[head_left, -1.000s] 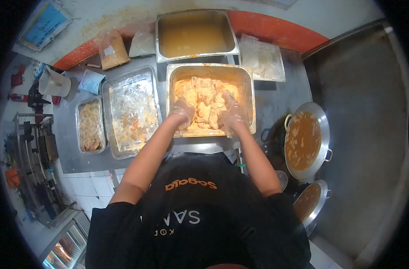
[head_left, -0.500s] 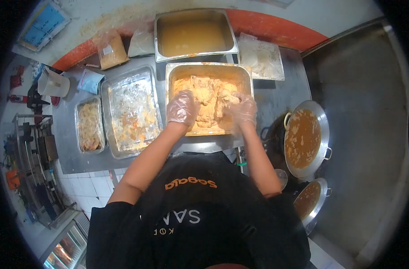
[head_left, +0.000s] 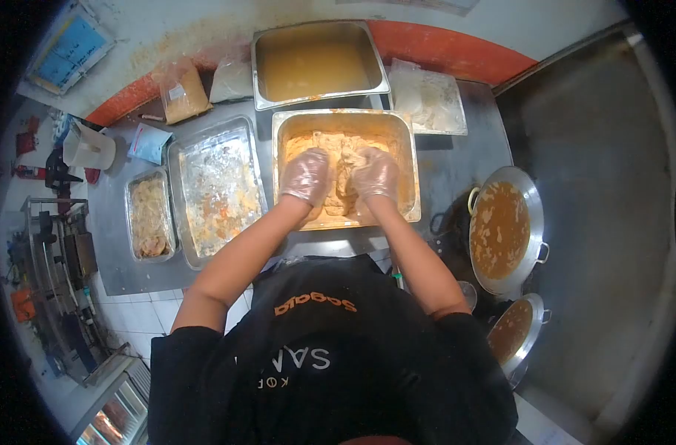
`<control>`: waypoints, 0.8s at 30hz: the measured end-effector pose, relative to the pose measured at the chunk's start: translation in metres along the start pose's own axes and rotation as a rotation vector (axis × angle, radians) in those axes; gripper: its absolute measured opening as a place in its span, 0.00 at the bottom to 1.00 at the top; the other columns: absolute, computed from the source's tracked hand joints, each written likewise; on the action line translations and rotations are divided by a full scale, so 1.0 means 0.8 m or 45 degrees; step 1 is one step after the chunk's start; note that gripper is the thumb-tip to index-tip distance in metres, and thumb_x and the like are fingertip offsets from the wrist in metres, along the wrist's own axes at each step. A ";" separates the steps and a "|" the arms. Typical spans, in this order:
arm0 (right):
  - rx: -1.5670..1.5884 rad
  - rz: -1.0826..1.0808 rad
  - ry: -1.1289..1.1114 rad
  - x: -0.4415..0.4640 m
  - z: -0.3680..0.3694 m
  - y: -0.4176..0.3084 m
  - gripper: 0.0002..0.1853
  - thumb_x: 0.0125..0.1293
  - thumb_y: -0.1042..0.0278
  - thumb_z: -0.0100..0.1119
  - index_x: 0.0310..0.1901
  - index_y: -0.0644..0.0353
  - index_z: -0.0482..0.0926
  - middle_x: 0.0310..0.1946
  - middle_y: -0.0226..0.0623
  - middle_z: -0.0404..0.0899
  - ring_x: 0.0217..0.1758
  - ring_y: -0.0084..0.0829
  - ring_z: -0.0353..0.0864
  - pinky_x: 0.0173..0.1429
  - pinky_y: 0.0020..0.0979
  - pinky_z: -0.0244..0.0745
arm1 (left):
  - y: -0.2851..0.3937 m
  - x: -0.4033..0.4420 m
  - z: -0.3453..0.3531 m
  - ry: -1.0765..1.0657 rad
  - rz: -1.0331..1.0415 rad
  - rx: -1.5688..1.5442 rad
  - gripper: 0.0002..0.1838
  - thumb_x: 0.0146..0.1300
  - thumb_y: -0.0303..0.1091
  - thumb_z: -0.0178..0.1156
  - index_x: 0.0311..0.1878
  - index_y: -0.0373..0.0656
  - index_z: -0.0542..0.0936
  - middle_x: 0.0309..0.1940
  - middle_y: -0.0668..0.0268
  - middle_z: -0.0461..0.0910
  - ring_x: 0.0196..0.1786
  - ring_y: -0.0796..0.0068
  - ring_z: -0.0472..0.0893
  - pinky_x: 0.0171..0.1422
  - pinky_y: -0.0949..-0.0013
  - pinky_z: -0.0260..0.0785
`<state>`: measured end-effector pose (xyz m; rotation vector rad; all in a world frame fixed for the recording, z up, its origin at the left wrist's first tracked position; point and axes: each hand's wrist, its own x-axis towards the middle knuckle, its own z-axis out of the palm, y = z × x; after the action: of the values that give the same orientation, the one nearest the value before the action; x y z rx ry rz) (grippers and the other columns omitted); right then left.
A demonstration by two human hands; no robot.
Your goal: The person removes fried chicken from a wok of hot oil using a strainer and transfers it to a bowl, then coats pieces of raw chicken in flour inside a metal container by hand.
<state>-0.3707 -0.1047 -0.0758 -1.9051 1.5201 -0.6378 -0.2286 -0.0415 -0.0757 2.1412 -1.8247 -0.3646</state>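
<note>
A deep steel pan [head_left: 415,174] of orange-tinted flour stands before me, with flour-coated chicken pieces [head_left: 341,141] lying in it. Both of my hands wear clear plastic gloves and work inside the pan. My left hand [head_left: 308,175] is closed at the left half, its curled fingers turned inward; what they grip is hidden under the hand. Close beside it, my right hand [head_left: 376,175] is closed around a coated chicken piece [head_left: 348,163] near the middle of the pan.
Behind the pan stands a second steel pan [head_left: 258,72] of cloudy yellowish liquid. To the left are a floury steel tray [head_left: 176,185] and a smaller tray [head_left: 130,215] of food. Two woks [head_left: 536,215] of frying oil sit at the right. Bags [head_left: 183,93] line the wall.
My right hand has moved left, toward the pan's middle, bringing the coated chicken piece closer to my left hand. My left hand has shifted slightly right. The view has tilted a little.
</note>
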 end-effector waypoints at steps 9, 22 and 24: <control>-0.356 -0.025 -0.215 -0.011 0.020 -0.011 0.12 0.56 0.74 0.56 0.42 0.63 0.82 0.45 0.49 0.81 0.50 0.46 0.80 0.57 0.36 0.75 | 0.012 -0.013 0.008 -0.035 0.056 -0.011 0.11 0.58 0.34 0.56 0.34 0.37 0.82 0.33 0.49 0.82 0.40 0.52 0.83 0.46 0.55 0.76; 0.111 -0.088 -0.041 0.007 -0.012 0.049 0.18 0.46 0.70 0.66 0.43 0.60 0.85 0.37 0.47 0.85 0.40 0.39 0.86 0.46 0.34 0.79 | -0.035 -0.036 -0.006 0.234 -0.126 -0.346 0.16 0.53 0.39 0.61 0.40 0.37 0.82 0.34 0.49 0.81 0.39 0.49 0.81 0.46 0.54 0.74; -0.157 -0.151 0.096 0.032 -0.018 0.053 0.19 0.46 0.69 0.68 0.44 0.60 0.85 0.38 0.46 0.86 0.40 0.36 0.86 0.45 0.32 0.80 | -0.054 -0.034 -0.006 0.301 -0.257 -0.565 0.18 0.52 0.35 0.61 0.44 0.37 0.83 0.33 0.50 0.83 0.37 0.52 0.81 0.44 0.57 0.74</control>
<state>-0.4039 -0.1387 -0.0959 -2.0985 1.5325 -0.6894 -0.1919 -0.0083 -0.0883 1.9582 -1.2631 -0.4863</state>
